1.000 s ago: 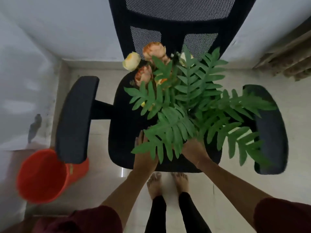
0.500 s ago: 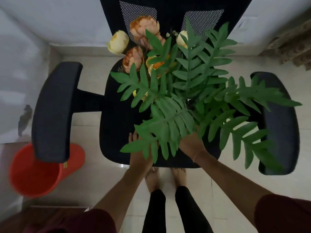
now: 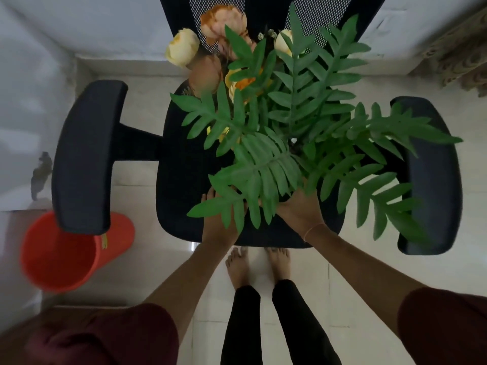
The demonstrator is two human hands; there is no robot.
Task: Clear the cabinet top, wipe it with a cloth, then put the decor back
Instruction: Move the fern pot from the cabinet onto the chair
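Flower arrangement (image 3: 263,164) sits betw. left hand (image 3: 220,225) & right hand (image 3: 299,210), over chair seat (image 3: 184,167). Fingers hidden under fronds, grip can't tell. Green fern leaves, peach & yellow blooms.

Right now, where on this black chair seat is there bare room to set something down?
The black chair seat is bare on its left, between the black armrest bar and the green fern-and-flower arrangement. Middle and right are crowded: fronds, left hand, right hand.
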